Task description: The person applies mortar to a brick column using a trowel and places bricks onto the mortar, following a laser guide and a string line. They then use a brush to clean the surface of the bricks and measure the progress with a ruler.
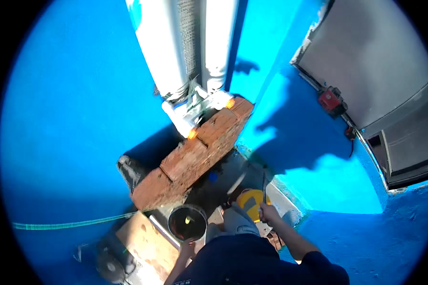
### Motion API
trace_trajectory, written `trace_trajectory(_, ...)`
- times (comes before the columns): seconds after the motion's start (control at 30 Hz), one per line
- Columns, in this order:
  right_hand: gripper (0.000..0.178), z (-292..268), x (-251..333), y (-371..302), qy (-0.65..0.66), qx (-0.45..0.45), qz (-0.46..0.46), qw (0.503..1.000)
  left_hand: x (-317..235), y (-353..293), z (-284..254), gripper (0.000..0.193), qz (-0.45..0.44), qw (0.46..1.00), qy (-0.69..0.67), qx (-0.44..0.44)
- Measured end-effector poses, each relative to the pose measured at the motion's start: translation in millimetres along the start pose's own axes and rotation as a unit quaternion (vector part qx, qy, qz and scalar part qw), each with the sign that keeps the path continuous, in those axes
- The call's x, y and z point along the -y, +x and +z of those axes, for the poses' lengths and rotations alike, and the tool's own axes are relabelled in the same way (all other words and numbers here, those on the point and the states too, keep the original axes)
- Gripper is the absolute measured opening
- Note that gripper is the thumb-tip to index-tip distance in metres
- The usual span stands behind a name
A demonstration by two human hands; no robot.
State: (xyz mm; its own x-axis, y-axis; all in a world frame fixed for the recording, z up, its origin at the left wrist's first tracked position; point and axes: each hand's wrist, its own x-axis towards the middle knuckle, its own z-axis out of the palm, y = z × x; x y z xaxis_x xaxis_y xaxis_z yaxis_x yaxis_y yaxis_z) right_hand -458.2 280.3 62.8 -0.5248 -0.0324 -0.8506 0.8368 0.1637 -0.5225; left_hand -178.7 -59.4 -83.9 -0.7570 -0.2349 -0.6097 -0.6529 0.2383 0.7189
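My right hand [269,214] is closed round the lower end of a long, thin dark tool [264,183]; its exact kind is not clear. The tool points away from me, past the right side of a yellow container [252,203] with a grey patch. My left hand [189,248] is at the near edge of a round black bucket [188,222]. Its fingers are too small and shaded to show whether they grip the rim. Something dark with a small yellowish spot shows inside the bucket. Beyond both hands a low red brick wall [185,159] runs diagonally.
White pipes [164,47] rise behind the bricks between blue walls [76,118]. Green string [76,223] stretches leftward. A wooden board [145,242] lies left of the bucket. A red-and-black device [333,101] sits on the window ledge at right. Grey slabs edge the floor.
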Motion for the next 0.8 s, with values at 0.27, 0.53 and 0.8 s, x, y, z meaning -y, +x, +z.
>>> trace_trajectory(0.27, 0.038, 56, 19, -60, -0.087, 0.09, -0.087, 0.988, 181, -100, 6, 0.013, -0.131, 0.937, 0.323, -0.036)
trace_trajectory(0.53, 0.037, 98, 46, -95, -0.109, 0.284, -0.113, 0.946, 164, -131, 70, 0.013, -0.287, 0.859, -0.372, -0.203)
trace_trajectory(0.8, 0.037, 102, 146, -63, -0.254, 0.249, -0.212, 0.91, 136, -121, 96, 0.014, -0.279, 0.814, -0.461, -0.217)
